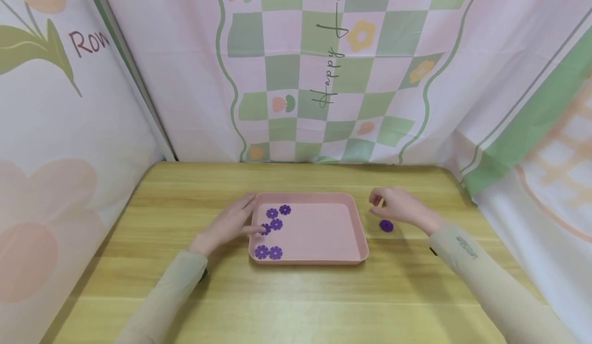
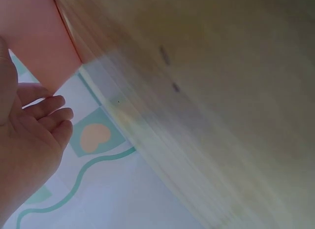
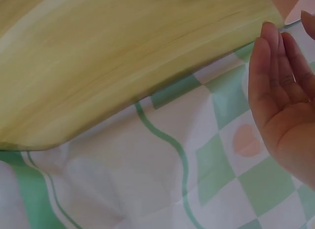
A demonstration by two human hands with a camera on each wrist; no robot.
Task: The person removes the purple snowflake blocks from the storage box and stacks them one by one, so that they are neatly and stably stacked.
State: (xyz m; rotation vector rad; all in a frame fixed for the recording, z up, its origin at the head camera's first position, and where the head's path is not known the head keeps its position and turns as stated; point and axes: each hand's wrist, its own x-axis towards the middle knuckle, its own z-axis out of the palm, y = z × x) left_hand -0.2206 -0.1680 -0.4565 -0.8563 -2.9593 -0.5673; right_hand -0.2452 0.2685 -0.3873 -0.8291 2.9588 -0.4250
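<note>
A shallow pink tray (image 1: 319, 231) lies on the table, with several purple notched, flower-shaped discs (image 1: 276, 224) along its left side. My left hand (image 1: 231, 222) rests at the tray's left edge. Its fingers lie along the outside near the far corner, and the thumb reaches over the rim by one disc, partly covering it. In the left wrist view, the left hand (image 2: 37, 125) is beside the pink tray wall (image 2: 42, 37). My right hand (image 1: 400, 205) hovers right of the tray, fingers slightly bent, nothing visible in them. Just below it lies a dark purple round piece (image 1: 386, 225).
The wooden table (image 1: 296, 303) extends around the tray. A checkered cloth (image 1: 324, 76) hangs along its far edge, with printed cloths (image 1: 60, 189) at the left and right sides. In the right wrist view, the right hand (image 3: 285, 101) appears against the hanging cloth.
</note>
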